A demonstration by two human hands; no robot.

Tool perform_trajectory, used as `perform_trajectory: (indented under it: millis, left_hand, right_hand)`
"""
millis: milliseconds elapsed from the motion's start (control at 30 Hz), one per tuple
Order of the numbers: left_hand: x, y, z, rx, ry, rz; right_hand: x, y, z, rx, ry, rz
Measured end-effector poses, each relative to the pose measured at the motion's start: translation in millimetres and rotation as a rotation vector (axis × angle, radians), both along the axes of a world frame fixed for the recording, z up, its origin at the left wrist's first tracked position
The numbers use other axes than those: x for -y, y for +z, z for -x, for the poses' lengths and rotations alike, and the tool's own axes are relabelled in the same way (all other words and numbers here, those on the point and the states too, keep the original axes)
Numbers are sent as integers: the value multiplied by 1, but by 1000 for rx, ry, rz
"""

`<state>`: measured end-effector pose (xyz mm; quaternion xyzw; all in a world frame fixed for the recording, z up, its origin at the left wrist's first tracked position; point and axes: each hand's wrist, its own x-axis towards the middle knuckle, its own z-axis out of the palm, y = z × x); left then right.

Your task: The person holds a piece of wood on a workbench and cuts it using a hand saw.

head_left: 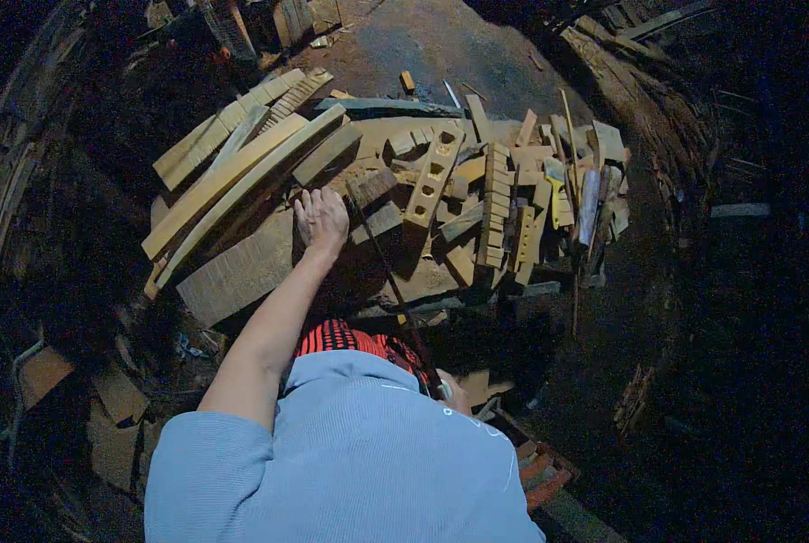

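Dark, slender saw (387, 267): slants away from the body, tip beside a short timber block (371, 186); right grip (456, 395), partly behind the blue shirt (377, 452), clamped on its pale handle (444, 389). Broad wooden plank (242, 271): left of the saw; left grip (321, 219) at its right end, fingers curled, clamped or merely resting, cannot tell.

L arm (261, 351) ext'd fwd, L hand (321, 220) back-up, half-curled, over bench (425, 282) inside near edge; R hand (459, 396) low, pt. hidden, gripping, short of same edge.
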<state>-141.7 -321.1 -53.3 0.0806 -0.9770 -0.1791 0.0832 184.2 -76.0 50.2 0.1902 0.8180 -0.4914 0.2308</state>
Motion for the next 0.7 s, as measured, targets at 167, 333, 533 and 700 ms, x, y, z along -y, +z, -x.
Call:
perform_trajectory:
  millis: [167, 333, 533, 700]
  left_hand:
    - [-1, 0, 6, -16, 75, -36]
    - [0, 7, 7, 36, 77, -27]
    - [27, 32, 2, -207, -22, -398]
    - [23, 46, -23, -37, -199, -3]
  right_hand:
    - [-16, -5, 28, -63, 119, -93]
    - [-32, 8, 36, 47, 65, -166]
    - [-19, 17, 33, -254, 16, -267]
    - [7, 11, 55, -411, -150, 41]
